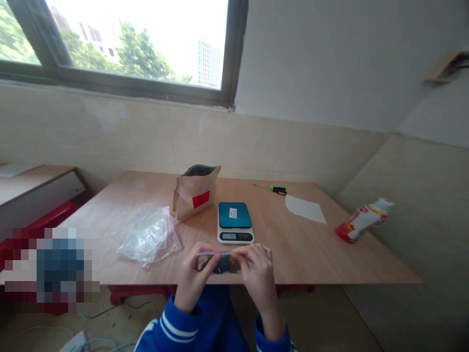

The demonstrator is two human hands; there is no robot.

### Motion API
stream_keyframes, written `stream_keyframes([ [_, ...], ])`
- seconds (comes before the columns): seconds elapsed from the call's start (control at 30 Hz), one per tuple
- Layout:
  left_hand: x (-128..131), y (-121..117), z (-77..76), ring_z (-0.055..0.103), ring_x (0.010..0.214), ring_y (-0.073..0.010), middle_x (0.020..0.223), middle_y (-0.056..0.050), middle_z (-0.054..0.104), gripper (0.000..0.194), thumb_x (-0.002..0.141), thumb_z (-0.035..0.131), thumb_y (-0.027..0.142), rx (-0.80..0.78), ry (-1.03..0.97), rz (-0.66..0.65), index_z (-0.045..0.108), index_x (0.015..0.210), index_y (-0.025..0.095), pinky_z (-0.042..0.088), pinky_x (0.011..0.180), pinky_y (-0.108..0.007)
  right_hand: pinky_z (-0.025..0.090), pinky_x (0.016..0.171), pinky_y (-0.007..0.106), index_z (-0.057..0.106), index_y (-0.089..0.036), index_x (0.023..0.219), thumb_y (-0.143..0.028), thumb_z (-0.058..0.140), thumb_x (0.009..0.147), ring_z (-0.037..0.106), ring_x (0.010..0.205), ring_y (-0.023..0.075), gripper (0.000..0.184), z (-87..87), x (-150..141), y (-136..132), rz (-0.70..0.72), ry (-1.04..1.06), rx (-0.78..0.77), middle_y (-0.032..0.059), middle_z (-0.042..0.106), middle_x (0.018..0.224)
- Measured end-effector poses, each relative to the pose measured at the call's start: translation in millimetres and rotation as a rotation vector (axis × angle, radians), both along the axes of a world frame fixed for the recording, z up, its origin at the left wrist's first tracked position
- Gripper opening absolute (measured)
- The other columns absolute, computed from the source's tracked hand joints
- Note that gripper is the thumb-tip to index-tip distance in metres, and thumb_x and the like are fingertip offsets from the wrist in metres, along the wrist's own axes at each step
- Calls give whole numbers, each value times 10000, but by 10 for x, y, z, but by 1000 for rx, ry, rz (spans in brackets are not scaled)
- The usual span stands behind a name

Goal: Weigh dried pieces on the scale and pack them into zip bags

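My left hand (193, 276) and my right hand (257, 270) both pinch the top edge of a small clear zip bag (221, 263) with dark contents, held just above the near edge of the wooden table (300, 249). Right behind my hands sits a small digital scale (235, 222) with a teal top. An open brown paper pouch (195, 191) with a red label stands upright to the left of the scale.
A pile of clear zip bags (151, 235) lies at the left of the table. A green-handled screwdriver (274, 189) and a white sheet (305, 209) lie at the back right. A white and red bottle (364, 219) lies at the right edge. A blurred patch covers the lower left.
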State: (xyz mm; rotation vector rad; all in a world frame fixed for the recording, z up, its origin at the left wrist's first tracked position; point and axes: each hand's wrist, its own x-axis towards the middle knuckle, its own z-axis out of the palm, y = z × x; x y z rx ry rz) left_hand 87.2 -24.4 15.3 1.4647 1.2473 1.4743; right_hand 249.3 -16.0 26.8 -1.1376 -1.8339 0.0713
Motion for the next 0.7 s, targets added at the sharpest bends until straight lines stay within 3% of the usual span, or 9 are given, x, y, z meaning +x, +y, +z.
stream_keyframes([
  [0.13,20,14,-13,623,681,-154,725,-9,637,146,797,654,332,12,-9,3,637,776,188,488,620,-244,319,852,329,603,-231,891,-193,639,860,600,852,181,61,19,-63,5,65,-30,-20,-11,694,868],
  [0.3,41,25,-18,623,696,-151,720,-11,637,145,811,642,322,60,43,4,651,755,189,493,640,-240,345,759,294,573,-209,748,-197,580,900,563,706,152,153,-68,-116,42,71,59,27,-25,623,691],
  [0.5,78,28,2,622,675,-143,707,-10,625,153,829,615,306,119,97,17,644,739,187,491,616,-230,351,719,284,538,-202,712,-118,532,906,531,665,152,212,-104,-147,39,20,111,90,-17,586,653],
  [0.7,113,37,-57,645,694,-157,735,-21,642,129,836,589,299,136,109,100,629,778,191,518,645,-250,360,709,282,562,-207,803,-126,518,904,551,735,174,137,-81,-161,35,79,60,-12,8,627,760],
])
